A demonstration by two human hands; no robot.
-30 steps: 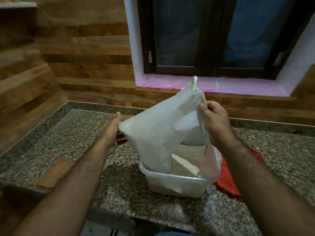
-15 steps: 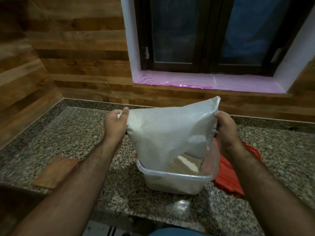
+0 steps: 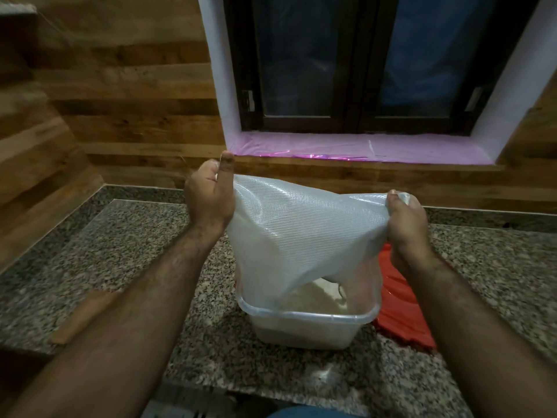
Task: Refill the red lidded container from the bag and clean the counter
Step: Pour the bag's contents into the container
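Over the clear container on the desk, left hand and right hand each pinch a bag corner, fingers closed; red lid beside.

So from my feed the container sits on the counter near its front edge, with the lid lying flat just to its right and partly tucked behind it. The bag hangs over the container with its lower end dipping inside, left hand pinching its upper left corner and right hand pinching the upper right one. Off to the left there's a small board flat on the counter, and the window is in the wall behind everything.
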